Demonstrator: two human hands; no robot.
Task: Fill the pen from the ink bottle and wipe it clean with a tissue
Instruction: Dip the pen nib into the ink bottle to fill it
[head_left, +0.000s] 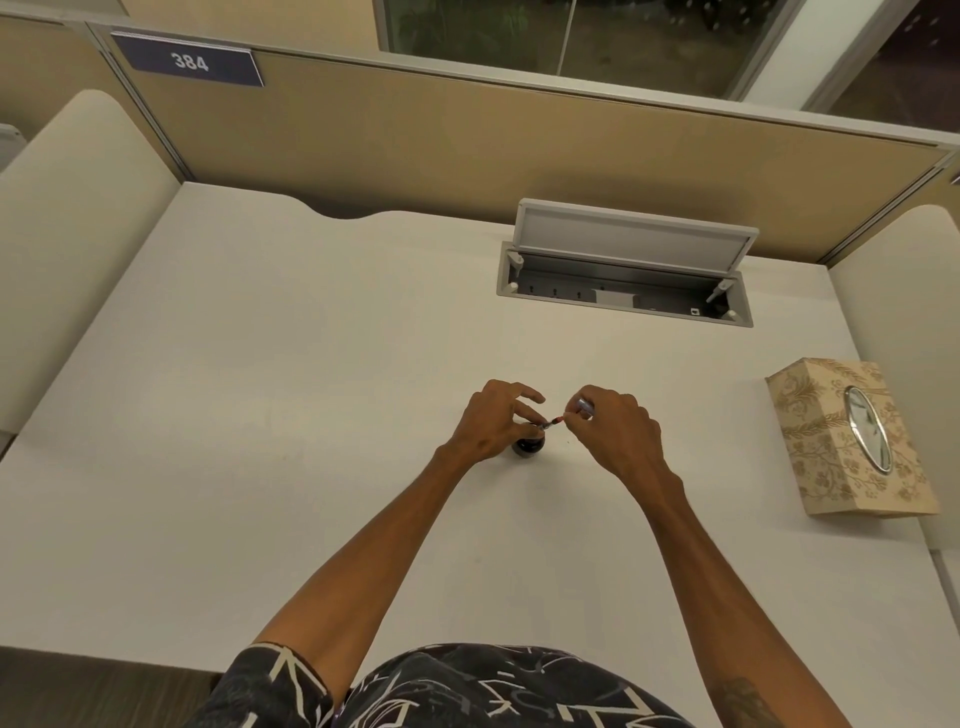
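A small dark ink bottle (528, 447) stands on the white desk (260, 415) in the middle, partly hidden under my left hand (491, 423). The thin pen (551, 421) lies nearly level just above the bottle's mouth, pinched between both hands. My left hand's thumb and forefinger grip its near end over the bottle. My right hand (615, 431) grips the other end, and a pale rounded part shows at its fingertips. Whether the pen's tip touches the ink is hidden by my fingers.
A patterned beige tissue box (821, 441) with an oval opening sits at the desk's right edge. An open grey cable hatch (623, 280) is set into the desk at the back, before a tan partition (467, 135).
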